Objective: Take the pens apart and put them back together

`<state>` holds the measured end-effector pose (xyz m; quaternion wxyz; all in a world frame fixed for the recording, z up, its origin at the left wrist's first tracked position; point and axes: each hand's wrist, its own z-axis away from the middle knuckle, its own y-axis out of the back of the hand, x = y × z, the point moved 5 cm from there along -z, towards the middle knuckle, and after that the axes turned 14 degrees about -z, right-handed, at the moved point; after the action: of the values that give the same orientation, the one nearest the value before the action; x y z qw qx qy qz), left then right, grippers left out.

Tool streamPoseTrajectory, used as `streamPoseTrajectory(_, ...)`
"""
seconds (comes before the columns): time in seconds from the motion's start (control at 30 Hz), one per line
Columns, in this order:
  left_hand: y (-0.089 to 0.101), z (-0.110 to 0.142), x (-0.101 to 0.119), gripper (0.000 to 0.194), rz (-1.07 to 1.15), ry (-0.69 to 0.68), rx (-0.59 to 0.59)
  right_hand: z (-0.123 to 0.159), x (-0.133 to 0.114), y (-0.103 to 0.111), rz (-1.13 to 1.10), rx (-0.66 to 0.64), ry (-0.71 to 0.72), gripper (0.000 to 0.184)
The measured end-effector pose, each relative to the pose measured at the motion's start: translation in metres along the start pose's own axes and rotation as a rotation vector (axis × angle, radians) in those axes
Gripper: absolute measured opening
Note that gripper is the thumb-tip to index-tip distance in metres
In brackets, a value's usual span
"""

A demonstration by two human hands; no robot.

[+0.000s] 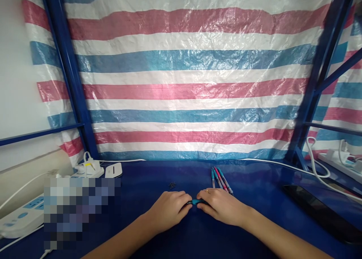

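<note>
Here on the blue worktop (254,183), the left hand (168,210) and right hand (223,206) close in together, both gripping one teal pen (195,201) lying crosswise between them. Three pens (220,180) lie just beyond the right hand; one small dark cluster of tiny parts (172,185) sits ahead of the left.

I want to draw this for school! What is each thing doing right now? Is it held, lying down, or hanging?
left hand: fingers curled, touching the blue pen
right hand: fingers curled around the blue pen
blue pen: held between both hands
three pens: lying side by side on the blue table
tiny dark bits: in a small heap
white power strip: cord attached
striped tarp: hanging, wrinkled
black flat device: lying flat, dark
</note>
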<state>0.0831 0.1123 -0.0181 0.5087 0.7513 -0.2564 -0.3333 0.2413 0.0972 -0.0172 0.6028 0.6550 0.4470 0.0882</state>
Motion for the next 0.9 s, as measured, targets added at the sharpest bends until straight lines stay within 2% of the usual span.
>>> streamPoseTrajectory(0.13, 0.001, -0.0002, 0.0006, 0.013, 0.006, 0.007, -0.013, 0.0005, 0.0007, 0.0001, -0.023, 0.0, -0.013, 0.025)
streamPoseTrajectory(0.3, 0.0008, -0.0005, -0.0001, 0.015, -0.002, 0.004, -0.02, 0.0007, -0.0015, 0.0013, -0.009, -0.003, -0.004, 0.011)
streamPoseTrajectory(0.5, 0.0014, -0.0003, -0.0006, 0.014, 0.005, 0.009, -0.016, 0.0007, -0.0012, 0.0015, -0.043, 0.002, -0.031, 0.028)
streamPoseTrajectory(0.67, 0.0019, -0.0002, 0.0, 0.014, 0.011, 0.002, -0.019, 0.0, -0.0006, 0.0014, -0.006, 0.006, -0.02, 0.008)
streamPoseTrajectory(0.9, 0.0004, -0.0004, -0.0005, 0.013, 0.021, 0.004, -0.029, 0.0002, 0.0008, 0.0007, -0.037, 0.002, -0.02, 0.02)
